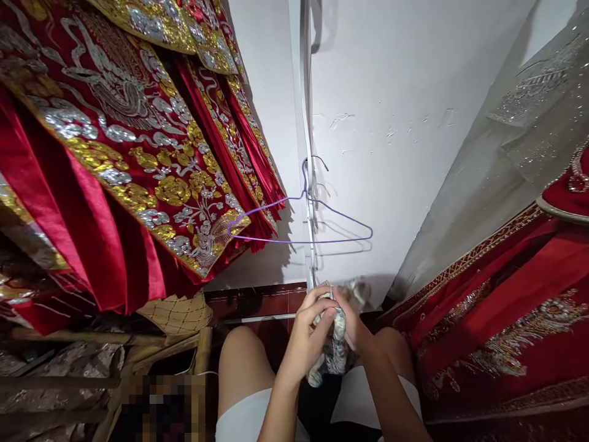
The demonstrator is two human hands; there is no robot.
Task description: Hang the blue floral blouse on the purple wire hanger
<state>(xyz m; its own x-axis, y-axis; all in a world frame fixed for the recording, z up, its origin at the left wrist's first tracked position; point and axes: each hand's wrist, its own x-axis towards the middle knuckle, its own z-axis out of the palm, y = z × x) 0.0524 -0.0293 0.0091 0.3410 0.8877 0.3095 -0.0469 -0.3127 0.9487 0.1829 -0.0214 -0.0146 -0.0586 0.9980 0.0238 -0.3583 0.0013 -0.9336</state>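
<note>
Low in the head view, a bunched patterned cloth (338, 347) in white, grey-blue and pale yellow is between my hands, above my lap. My left hand (309, 328) is closed, thumb and fingers pinching the cloth's upper part. Against its other side presses my right hand (350, 322), fingers curled and partly hidden. The lower folds hang down between my wrists. Just past my right fingers is a blurred greyish piece (360, 291); I cannot tell whether it belongs to the cloth. Ahead of my hands, a purple wire hanger (301, 241) hangs with no garment on it.
A white metal upright (304, 110) stands before the white wall (391, 73). Red embroidered garments (138, 147) with gold and silver sequins hang at left. More red cloth (497, 307) and a sheer white fabric (478, 184) are at right. A bamboo frame (202, 353) stands lower left.
</note>
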